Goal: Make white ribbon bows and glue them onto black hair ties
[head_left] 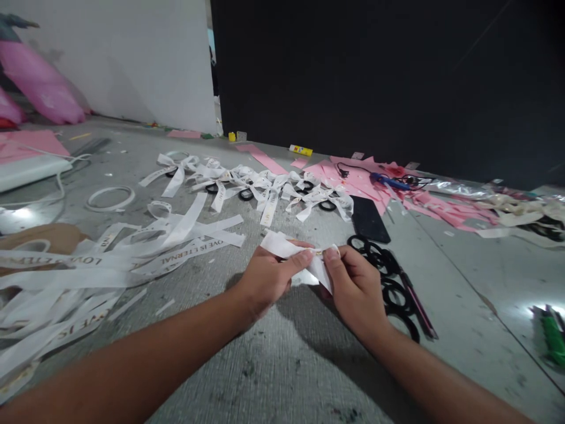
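Observation:
Between my hands is a white ribbon (282,244), crossed and pinched at its middle, with one end pointing up left and another hanging down. My left hand (270,277) grips it with the thumb on top. My right hand (353,285) pinches the same ribbon at the crossing; its fingertips are partly hidden. Beyond them lies a row of white printed ribbon bows (269,191), some with black rings. Loose lettered ribbon strips (154,259) are heaped at the left. Black rings (394,296) lie beside my right hand.
A dark phone-like slab (369,219) and a thin dark stick (417,303) lie at the right. Pink paper (353,176) and a blue-handled tool (391,181) are near the black wall (388,76). A white ring (110,198) lies at the left, a green object (552,335) far right.

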Tool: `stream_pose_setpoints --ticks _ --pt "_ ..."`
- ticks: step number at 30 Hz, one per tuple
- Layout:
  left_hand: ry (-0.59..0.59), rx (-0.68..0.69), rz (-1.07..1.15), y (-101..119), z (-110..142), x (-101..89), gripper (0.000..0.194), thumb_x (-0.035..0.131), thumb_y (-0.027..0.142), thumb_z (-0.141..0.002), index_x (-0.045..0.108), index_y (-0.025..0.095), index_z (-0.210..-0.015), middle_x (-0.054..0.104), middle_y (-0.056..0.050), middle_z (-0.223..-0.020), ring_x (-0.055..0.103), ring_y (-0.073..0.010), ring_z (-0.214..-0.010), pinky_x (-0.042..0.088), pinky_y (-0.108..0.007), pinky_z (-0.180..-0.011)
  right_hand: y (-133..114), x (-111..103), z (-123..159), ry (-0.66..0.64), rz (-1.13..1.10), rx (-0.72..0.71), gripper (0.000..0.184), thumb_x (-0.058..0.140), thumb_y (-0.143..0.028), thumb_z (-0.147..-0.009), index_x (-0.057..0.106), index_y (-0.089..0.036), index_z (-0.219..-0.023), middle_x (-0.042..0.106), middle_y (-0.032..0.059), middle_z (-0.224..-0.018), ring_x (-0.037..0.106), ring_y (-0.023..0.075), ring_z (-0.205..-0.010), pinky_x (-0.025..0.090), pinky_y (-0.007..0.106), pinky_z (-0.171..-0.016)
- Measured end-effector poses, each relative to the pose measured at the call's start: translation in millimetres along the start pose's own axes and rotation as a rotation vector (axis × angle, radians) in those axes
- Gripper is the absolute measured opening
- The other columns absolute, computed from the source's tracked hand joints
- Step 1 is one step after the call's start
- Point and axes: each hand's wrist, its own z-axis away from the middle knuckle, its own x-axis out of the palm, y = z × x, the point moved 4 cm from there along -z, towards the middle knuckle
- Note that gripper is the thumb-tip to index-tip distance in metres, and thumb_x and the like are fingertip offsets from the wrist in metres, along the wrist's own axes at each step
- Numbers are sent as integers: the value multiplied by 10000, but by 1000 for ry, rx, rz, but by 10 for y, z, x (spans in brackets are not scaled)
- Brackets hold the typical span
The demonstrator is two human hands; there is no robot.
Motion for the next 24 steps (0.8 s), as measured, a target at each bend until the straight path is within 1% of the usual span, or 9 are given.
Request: stream_pose_setpoints --ticks 3,7,10,13,15,16,18,20,24 --pt "12 7 3 -17 -11 -14 300 735 347 -722 695 142 -938 481 69 -489 302 -23 -351 190 -184 -347 37 19 9 4 -73 77 353 503 -453 -934 522 -214 -675 498 -41 -449 431 106 -389 327 221 -368" --pt "-43 27 -71 -15 -12 -18 295 720 333 -745 688 148 -973 465 77 -467 323 -31 -351 215 -184 -349 88 32 19 38 -172 153 352 513 -478 -926 523 -215 -692 501 -44 -445 419 103 -376 319 211 -345" --pt "-47 32 -94 3 10 -19 309 741 287 -723 675 148 -990 487 71 -486 331 -29 -363 217 -183 -356 119 42 15 31 -231 193 339 517 -497 -920 521 -219 -725 502 -49 -452 430 107 -371 331 212 -339" --pt "-61 -16 -7 11 28 -9 376 737 330 -727 656 149 -1046 402 98 -444 242 -25 -343 174 -188 -351 118 39 3 12 -199 170 341 512 -515 -920 526 -221 -748 507 -47 -450 435 113 -364 338 219 -341" --pt "-69 -38 15 10 23 -15 388 674 433 -780 660 149 -1044 320 112 -416 198 -32 -339 159 -192 -354 108 29 -1 12 -167 148 346 511 -525 -918 530 -223 -752 509 -46 -445 437 117 -358 333 223 -339" --pt "-59 -31 -11 10 11 -31 406 628 491 -805 670 146 -1015 314 107 -412 211 -39 -341 166 -194 -359 102 25 -1 12 -152 139 347 509 -528 -918 532 -224 -752 511 -46 -444 442 119 -358 334 225 -339" --pt "-11 18 -116 15 -27 -85 472 556 584 -824 689 143 -929 364 79 -421 285 -56 -359 206 -200 -374 82 18 4 4 -120 111 345 501 -520 -925 537 -225 -750 515 -45 -442 454 123 -363 344 226 -346" --pt "52 92 -219 27 -72 -151 507 522 625 -825 687 147 -840 411 58 -430 338 -71 -377 240 -209 -389 52 15 12 -13 -79 64 330 496 -497 -935 551 -224 -758 524 -43 -449 465 122 -367 352 227 -353" --pt "158 192 -281 66 -136 -229 482 484 599 -862 631 158 -734 520 24 -496 381 -67 -381 270 -209 -397 -9 11 31 -37 -12 -38 305 500 -444 -943 565 -215 -752 529 -41 -460 479 114 -376 368 225 -376"
